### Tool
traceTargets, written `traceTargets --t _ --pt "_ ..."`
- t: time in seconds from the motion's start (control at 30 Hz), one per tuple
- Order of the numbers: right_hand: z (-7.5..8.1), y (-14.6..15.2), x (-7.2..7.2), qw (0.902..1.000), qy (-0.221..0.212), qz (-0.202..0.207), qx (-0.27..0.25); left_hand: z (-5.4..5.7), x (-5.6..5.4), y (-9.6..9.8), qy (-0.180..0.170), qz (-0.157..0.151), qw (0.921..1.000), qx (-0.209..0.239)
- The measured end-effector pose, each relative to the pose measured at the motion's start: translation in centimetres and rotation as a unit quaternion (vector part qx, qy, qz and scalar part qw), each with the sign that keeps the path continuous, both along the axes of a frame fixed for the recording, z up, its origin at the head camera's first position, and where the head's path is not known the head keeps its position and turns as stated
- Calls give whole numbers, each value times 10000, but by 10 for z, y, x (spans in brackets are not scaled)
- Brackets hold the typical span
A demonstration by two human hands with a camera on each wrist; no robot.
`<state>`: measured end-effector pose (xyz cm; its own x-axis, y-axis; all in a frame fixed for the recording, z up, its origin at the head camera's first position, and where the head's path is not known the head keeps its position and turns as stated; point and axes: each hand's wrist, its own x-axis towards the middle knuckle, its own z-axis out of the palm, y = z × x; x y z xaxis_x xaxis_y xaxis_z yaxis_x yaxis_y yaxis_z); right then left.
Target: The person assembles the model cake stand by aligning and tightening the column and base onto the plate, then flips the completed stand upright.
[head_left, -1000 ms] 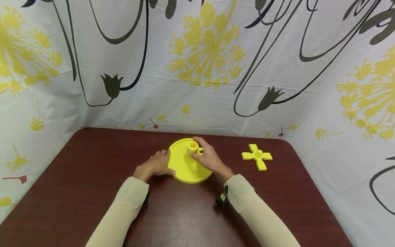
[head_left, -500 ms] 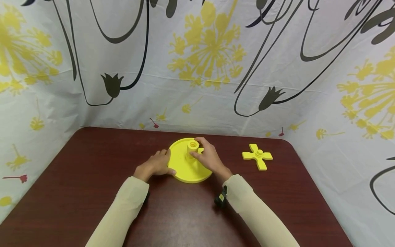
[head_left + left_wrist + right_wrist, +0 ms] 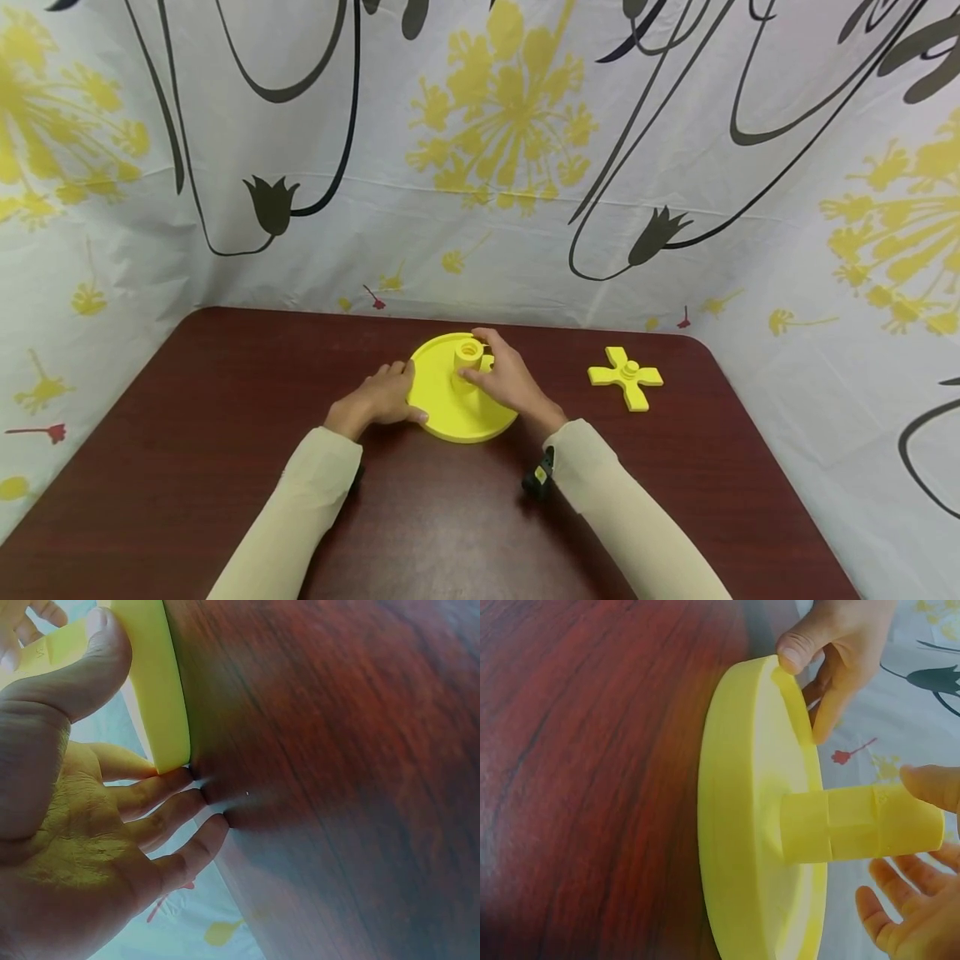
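Note:
A yellow round base with a raised rim lies on the table. From its middle rises a yellow hollow post, made of stacked sections in the right wrist view. My left hand holds the base's left rim, its thumb at the near edge and its fingers spread along the far side. In the left wrist view those fingertips reach the tabletop. My right hand grips the post near its top, thumb in front and fingers behind. A small yellow part shows between post and palm.
A yellow four-armed cross with a short round peg lies to the right of the base. The dark red-brown wooden table has rounded far corners. A white cloth with printed flowers hangs behind it and at the sides.

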<state>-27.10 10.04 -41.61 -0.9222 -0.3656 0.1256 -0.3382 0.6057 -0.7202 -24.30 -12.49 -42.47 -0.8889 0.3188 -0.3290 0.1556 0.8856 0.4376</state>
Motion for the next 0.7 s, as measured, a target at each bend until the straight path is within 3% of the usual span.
traceTargets --t 0.3,0.7 --pt "2 2 -2 9995 101 256 -148 1 0 0 -77 -18 10000 -6" --pt "1 0 -1 9998 117 -128 -66 1 0 0 -97 -9 10000 -18"
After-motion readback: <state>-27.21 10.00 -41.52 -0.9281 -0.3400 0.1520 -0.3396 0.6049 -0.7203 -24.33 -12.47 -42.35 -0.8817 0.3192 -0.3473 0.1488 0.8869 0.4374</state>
